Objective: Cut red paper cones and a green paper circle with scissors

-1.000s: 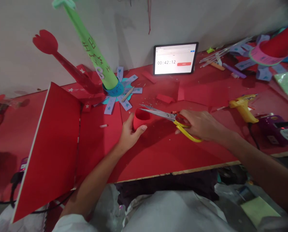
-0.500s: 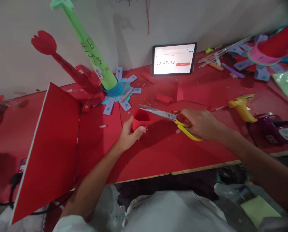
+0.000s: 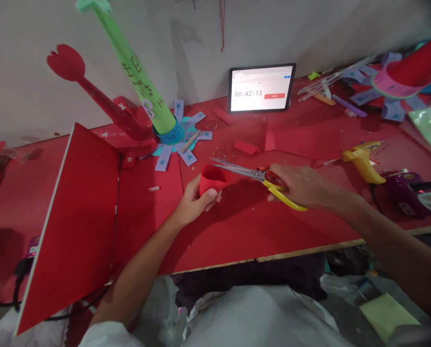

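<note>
Near the table's middle, my left hand (image 3: 198, 198) is closed around a red rolled paper cup shape (image 3: 212, 179), its opening facing up and its thumb-side wall pinched. My right hand (image 3: 295, 185) grips the yellow and red handles of a pair of scissors (image 3: 242, 171). The long metal blades point left and lie just over the cup's upper rim. Whether they touch the rim I cannot tell.
A red board (image 3: 74, 221) stands upright at the left. Behind are a green paper tower (image 3: 143, 91), a red paper flower (image 3: 66, 62) and a tablet (image 3: 262, 89). A yellow glue gun (image 3: 363, 159) and a purple power socket (image 3: 407, 195) lie at the right.
The red cup shape has shifted very slightly right in my left hand, and more fingers show beneath it. The scissor blades look a little closer together.
</note>
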The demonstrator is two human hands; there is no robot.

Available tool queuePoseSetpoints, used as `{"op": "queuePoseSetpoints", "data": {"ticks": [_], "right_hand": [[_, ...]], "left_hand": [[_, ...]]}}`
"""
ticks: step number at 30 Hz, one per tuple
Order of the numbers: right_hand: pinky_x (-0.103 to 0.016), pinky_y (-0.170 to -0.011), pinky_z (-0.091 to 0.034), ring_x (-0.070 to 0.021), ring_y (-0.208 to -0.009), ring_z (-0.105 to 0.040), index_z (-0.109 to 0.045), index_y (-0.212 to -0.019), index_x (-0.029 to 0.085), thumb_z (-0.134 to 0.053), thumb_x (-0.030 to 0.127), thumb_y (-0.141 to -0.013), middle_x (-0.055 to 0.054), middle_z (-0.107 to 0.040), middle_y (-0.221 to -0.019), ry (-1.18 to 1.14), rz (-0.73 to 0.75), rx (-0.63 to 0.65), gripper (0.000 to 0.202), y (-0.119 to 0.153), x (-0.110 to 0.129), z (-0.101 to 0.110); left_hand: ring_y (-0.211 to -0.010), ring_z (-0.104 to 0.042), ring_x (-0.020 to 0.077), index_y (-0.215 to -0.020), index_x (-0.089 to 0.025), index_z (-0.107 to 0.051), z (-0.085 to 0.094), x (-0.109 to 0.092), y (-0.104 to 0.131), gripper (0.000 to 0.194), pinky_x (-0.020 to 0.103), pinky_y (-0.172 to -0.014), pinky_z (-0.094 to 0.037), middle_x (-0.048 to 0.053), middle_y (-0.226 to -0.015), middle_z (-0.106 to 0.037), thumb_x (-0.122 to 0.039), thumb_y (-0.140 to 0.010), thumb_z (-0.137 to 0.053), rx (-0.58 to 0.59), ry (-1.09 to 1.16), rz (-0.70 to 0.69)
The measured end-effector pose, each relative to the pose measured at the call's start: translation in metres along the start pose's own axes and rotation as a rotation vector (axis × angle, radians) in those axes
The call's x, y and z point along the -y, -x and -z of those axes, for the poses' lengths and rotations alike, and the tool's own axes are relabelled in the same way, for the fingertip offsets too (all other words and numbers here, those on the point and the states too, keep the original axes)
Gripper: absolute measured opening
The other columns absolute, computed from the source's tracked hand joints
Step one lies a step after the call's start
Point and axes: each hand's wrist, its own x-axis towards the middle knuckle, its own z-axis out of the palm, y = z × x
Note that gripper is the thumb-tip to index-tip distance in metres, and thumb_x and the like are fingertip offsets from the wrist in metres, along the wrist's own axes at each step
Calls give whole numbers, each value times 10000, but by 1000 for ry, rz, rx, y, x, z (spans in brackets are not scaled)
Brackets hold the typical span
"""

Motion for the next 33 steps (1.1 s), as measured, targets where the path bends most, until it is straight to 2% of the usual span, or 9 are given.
{"op": "queuePoseSetpoints", "data": {"ticks": [6, 13, 21, 27, 33], "right_hand": [[-324, -675, -351, -302, -874, -745, -596, -1088, 246, -693, 588, -976, -124, -801, -1051, 20, 12, -29, 372, 0, -5, -6], [-315, -658, -331, -277, -836, -738, -646, -1079, 219, -666, 567, -1009, -122, -801, -981, 55, 36, -78, 355, -2, -4, -7], [-324, -643, -290, -277, -760, -699, -593, -940, 244, -632, 552, -1024, -101, -758, -867, 59, -9, -28, 322, -1, 0, 2], [-312, -654, -313, -280, -769, -699, -526, -1021, 248, -639, 461, -1013, -128, -763, -933, 19, 26, 15, 241, 1, 7, 8], [-323, -669, -311, -298, -808, -704, -512, -986, 250, -621, 477, -1028, -139, -754, -943, 19, -10, 29, 255, 0, 8, 8]], "left_hand": [[-434, -449, 28, -893, -165, -611, 1, -1, -1, 536, 167, -414, -312, 8, -756, -647, -677, -1028, -697, 59, 25, 2], [-428, -456, 25, -888, -164, -604, 0, 0, -1, 548, 151, -396, -300, 10, -761, -647, -686, -1031, -685, 70, 33, 10], [-408, -442, 23, -910, -168, -590, 0, -2, -1, 590, 147, -386, -319, -10, -730, -621, -743, -1025, -650, 90, 38, 46], [-398, -413, 19, -946, -164, -618, 2, -2, 0, 607, 146, -368, -300, -8, -736, -629, -766, -1019, -643, 205, 132, 115], [-398, -402, 25, -1121, -161, -666, 5, 0, 3, 628, 151, -359, -285, -24, -744, -626, -779, -1013, -643, 236, 196, 188]]}}
